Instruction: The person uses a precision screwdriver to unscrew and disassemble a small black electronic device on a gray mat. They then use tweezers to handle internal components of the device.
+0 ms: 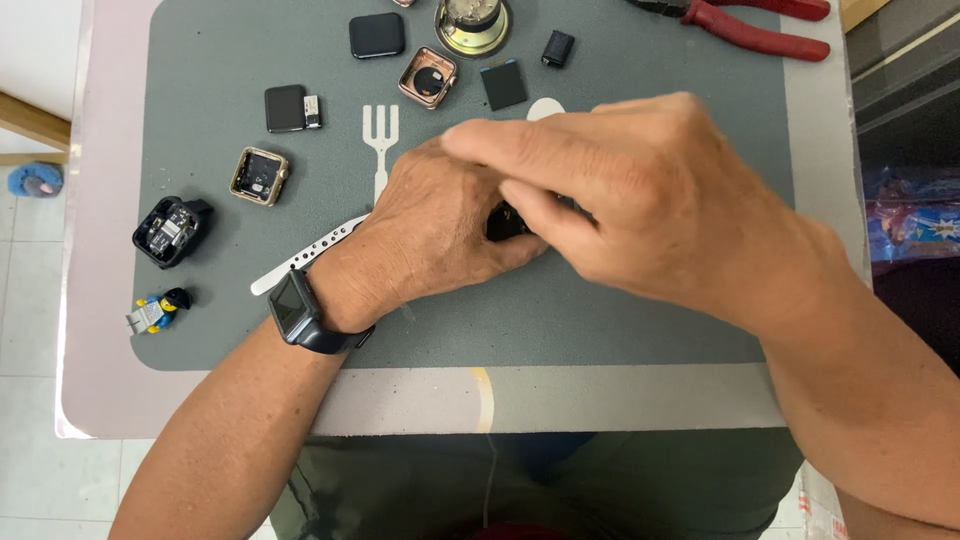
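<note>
Both of my hands meet over the middle of a grey mat. My left hand, with a dark smartwatch on its wrist, curls around a small black part that is mostly hidden. My right hand lies over it from the right, fingers closed on the same black part. What kind of part it is cannot be told.
Scattered watch parts lie on the mat: a gold case, a black case, a rose-gold case, black screens, a white strap, a toy figure, a round metal piece. Red pliers rest at the top right.
</note>
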